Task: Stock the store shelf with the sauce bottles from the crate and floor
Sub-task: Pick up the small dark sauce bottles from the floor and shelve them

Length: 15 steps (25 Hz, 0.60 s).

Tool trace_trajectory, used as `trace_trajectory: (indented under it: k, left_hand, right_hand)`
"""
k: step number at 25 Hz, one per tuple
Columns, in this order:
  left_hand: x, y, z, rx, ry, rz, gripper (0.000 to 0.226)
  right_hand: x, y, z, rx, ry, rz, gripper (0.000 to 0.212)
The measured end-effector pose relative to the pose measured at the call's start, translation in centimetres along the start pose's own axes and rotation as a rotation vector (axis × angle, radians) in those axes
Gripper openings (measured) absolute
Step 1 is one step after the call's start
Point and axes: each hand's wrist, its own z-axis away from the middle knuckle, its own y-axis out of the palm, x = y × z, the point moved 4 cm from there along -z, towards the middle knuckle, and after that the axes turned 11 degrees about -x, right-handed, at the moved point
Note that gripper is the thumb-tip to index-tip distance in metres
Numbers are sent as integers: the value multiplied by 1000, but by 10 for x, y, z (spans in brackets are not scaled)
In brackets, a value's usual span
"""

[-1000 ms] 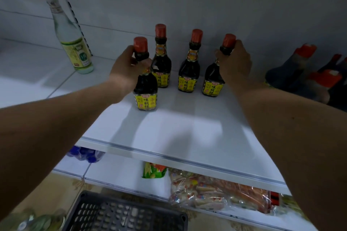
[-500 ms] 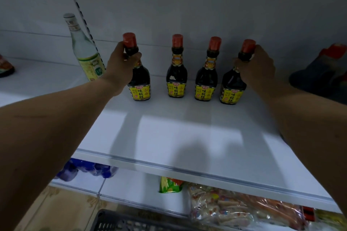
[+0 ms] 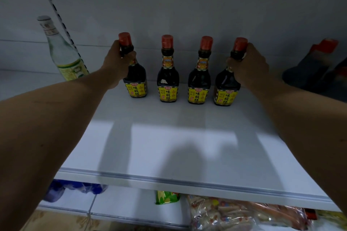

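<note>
Four dark glass sauce bottles with red caps and yellow labels stand upright in a row at the back of the white store shelf (image 3: pixel 169 146). The left hand (image 3: pixel 117 65) has its grip clenched round the neck of the leftmost sauce bottle (image 3: pixel 135 78); the right hand (image 3: pixel 247 65) grasps the neck of the rightmost sauce bottle (image 3: pixel 226 84). Between the two grips stand the two middle bottles (image 3: pixel 168 80), untouched. Left of the left grip leans a clear glass bottle with a pale green label (image 3: pixel 62 52)
</note>
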Motion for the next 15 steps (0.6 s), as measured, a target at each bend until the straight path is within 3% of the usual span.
trace_trajectory:
  k: [15]
  left_hand:
    - [-6,13,7,62,32,-87,33]
  right_hand:
    - [4,-2,0,35,35,42,41]
